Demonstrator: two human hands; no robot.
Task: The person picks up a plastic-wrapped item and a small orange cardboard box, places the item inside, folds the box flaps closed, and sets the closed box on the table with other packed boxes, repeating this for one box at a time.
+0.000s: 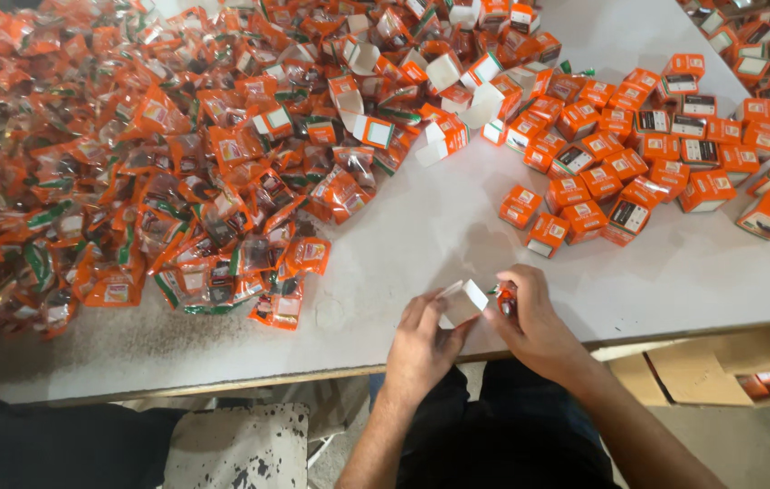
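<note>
Left hand (421,340) grips an open white carton (463,301) while right hand (530,317), just beside it, pinches an orange packet (505,297) at its mouth; insertion needs careful alignment.

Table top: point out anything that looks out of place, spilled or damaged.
Nothing is damaged. The orange packets lie in a loose heap, and several boxes by it gape open, unlike the closed boxes. A dark speckled stain marks the table near its front edge.
</note>
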